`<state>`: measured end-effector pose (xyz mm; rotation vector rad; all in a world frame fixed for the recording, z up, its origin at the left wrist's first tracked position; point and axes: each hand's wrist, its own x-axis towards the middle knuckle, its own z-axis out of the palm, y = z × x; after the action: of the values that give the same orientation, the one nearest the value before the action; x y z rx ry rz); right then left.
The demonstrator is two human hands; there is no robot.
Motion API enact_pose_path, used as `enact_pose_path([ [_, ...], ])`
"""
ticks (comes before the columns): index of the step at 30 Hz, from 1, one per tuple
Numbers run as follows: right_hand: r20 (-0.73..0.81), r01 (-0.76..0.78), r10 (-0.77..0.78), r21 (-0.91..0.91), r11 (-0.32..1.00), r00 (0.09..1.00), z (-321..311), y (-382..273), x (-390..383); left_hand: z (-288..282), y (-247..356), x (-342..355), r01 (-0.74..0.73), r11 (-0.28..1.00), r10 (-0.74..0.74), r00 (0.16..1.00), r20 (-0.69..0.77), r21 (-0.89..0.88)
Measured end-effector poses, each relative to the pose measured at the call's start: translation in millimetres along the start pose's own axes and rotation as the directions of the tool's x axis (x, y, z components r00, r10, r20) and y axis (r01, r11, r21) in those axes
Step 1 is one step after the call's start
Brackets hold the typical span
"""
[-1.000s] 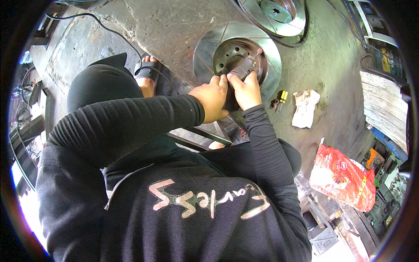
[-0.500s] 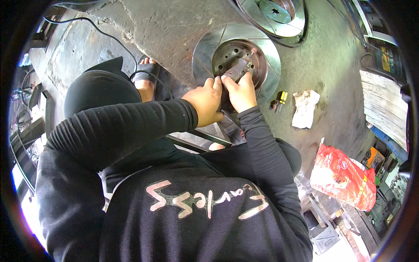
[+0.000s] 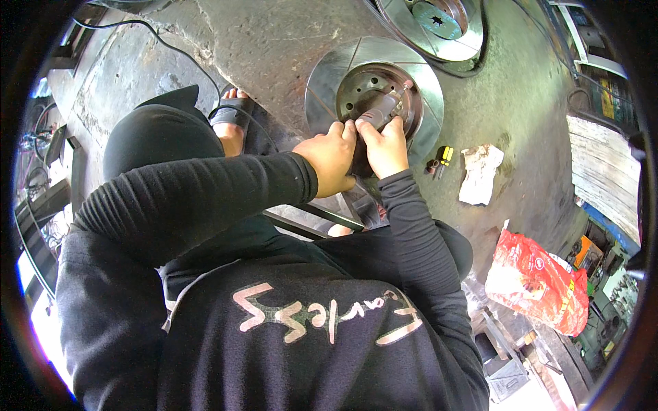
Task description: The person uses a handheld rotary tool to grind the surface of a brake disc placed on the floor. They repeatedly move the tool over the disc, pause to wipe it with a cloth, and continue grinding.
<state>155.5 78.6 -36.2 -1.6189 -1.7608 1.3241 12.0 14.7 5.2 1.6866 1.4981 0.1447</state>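
A metal brake disc with a sunken, drilled hub lies flat on the floor in front of me. Over its hub I hold a grey die grinder, its pinkish grinding stone close to the hub's right inner wall; I cannot tell whether it touches. My right hand is closed around the grinder's body, thumb along the top. My left hand grips the rear part of the grinder, which its fingers mostly hide. Both thumbs and index fingers nearly meet on the tool.
A second brake disc lies at the back right. Yellow-handled tools and a stained white cloth are on the floor to the right. Nearer stands a red plastic bag. A black cord runs past my sandalled foot.
The grinder's stone tip has shifted slightly to the right, toward the hub's right wall. Both hands keep the same hold. The whole view has moved a little.
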Motion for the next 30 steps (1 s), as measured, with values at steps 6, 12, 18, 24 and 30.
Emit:
enact_pose_path([
  [6,0.031,-0.029,0.029,-0.017,0.999,0.999,5,-2,4,-3,-3,-1,0.037,0.999,-0.037,0.999,0.007,-0.033],
  [12,0.06,0.01,-0.011,0.025,1.0,0.998,8,-6,7,-3,-8,-3,0.044,0.999,-0.044,0.999,-0.01,-0.02],
  [18,0.043,-0.019,0.019,-0.01,1.0,0.999,4,-5,4,-7,-2,-3,0.049,0.998,-0.049,0.998,0.028,-0.031],
  [24,0.023,-0.029,0.029,0.009,1.0,0.999,-1,3,0,-2,4,-1,0.046,0.999,-0.046,0.998,0.035,-0.02],
  [30,0.027,0.014,-0.014,-0.021,1.0,1.0,3,2,4,-1,-2,0,0.041,0.999,-0.041,0.999,0.02,-0.004],
])
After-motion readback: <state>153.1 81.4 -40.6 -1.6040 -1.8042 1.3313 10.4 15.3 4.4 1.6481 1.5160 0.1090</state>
